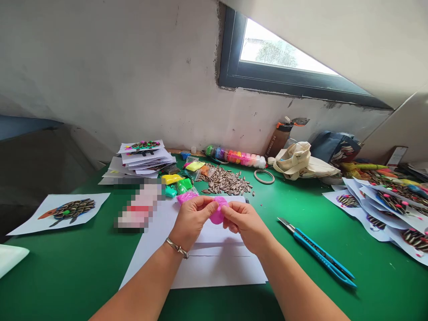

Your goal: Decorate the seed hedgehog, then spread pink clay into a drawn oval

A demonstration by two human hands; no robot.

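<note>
Over the far part of the white paper [214, 273], one pink piece [218, 216], clay-like, smooth, flattened to a rounded disc. Pinched at its left edge by the left hand [194, 219], at its right by the right hand [243, 220]. Just beyond the paper, striped seeds [227, 180], heaped, too many to count; past its far right corner, one thin tape ring [264, 177]. Right of the paper, one blue utility knife [324, 256], blade out. Left of the paper, broad stretch of flat green tabletop [73, 267].

Daylight enters through a dark-framed window [234, 71] in the scuffed pale wall [117, 67] beyond a green table [67, 267].
</note>
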